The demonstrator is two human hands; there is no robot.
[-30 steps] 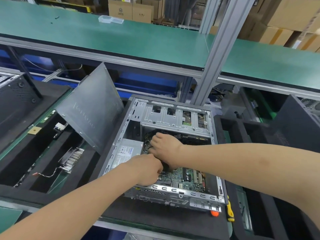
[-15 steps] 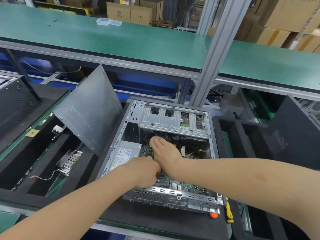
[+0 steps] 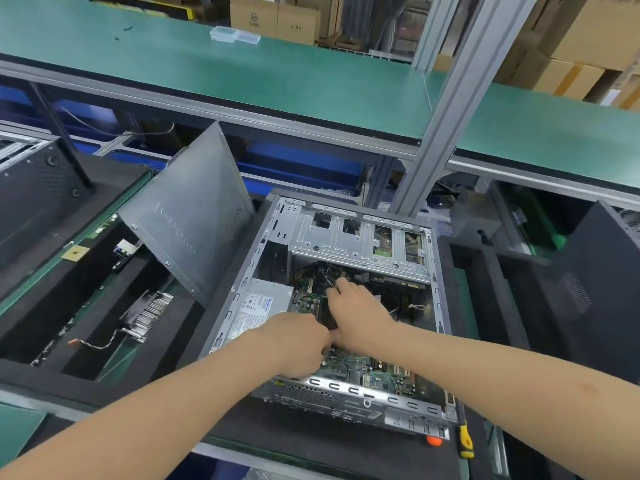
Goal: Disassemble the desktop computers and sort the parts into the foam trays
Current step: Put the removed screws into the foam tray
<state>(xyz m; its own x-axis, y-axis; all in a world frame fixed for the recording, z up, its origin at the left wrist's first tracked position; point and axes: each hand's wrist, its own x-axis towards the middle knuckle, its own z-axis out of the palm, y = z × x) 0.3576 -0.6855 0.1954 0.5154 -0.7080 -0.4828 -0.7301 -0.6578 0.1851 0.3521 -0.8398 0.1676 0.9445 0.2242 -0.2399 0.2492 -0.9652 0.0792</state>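
Green workbench (image 3: 311, 84) behind; computer case (image 3: 346, 244) laid flat, opened for reach. Black part (image 3: 326, 316) gripped by right hand (image 3: 360, 311), fingers (image 3: 343, 285) curled over; left hand (image 3: 294, 341) fingers curled, hold hidden.

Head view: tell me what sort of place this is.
Probably an electronics teardown line in a factory or warehouse: an opened desktop case sits below a green-matted shelf, black foam trays beside it hold pulled parts such as a heatsink, and cardboard boxes are stacked behind.
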